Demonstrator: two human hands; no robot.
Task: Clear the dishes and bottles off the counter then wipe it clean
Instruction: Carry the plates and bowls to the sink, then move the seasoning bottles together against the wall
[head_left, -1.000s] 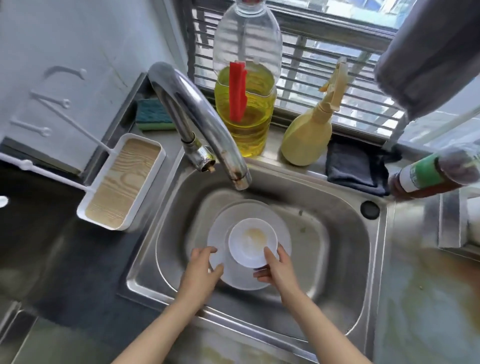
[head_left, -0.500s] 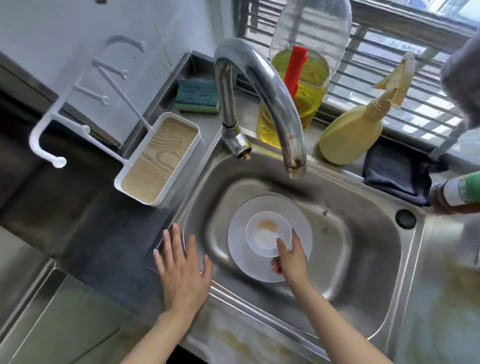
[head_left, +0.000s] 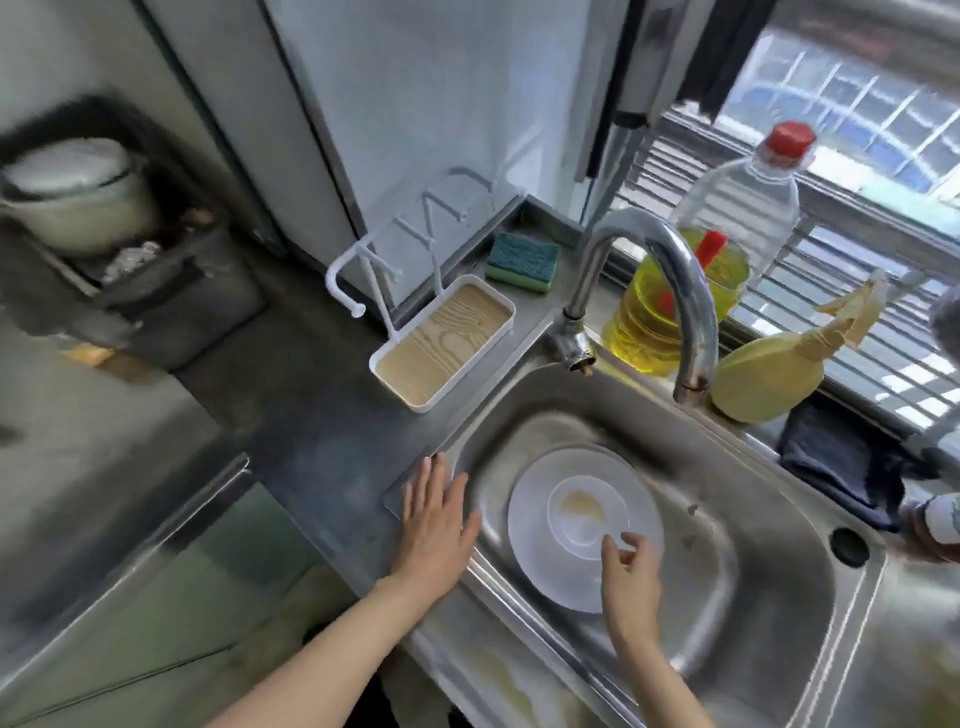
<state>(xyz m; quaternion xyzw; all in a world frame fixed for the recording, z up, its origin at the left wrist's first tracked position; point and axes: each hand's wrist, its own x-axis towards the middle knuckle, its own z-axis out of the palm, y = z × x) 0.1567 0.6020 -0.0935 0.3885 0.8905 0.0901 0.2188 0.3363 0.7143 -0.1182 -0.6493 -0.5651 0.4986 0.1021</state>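
A white plate (head_left: 530, 540) lies in the steel sink (head_left: 758, 597), and a small white bowl (head_left: 587, 514) with a brownish stain sits on it. My right hand (head_left: 631, 577) hovers over the plate's near right edge, fingers loosely bent by the bowl's rim and gripping nothing. My left hand (head_left: 434, 525) lies flat with straight fingers over the sink's left rim. A large oil bottle (head_left: 727, 218) with a red cap and a yellow spray bottle (head_left: 763, 379) stand behind the sink on the window ledge.
The curved faucet (head_left: 675, 270) arches over the basin. A white tray (head_left: 444, 345) with a wood-grain bottom and a green sponge (head_left: 522, 254) sit at the back left. A dark cloth (head_left: 836, 467) and a brown bottle (head_left: 935, 519) lie at the right. A pot (head_left: 72, 197) stands far left.
Both hands have left the plate and bowl. My left hand moved out to the sink's left rim and flattened; my right hand lifted slightly. The view swung left.
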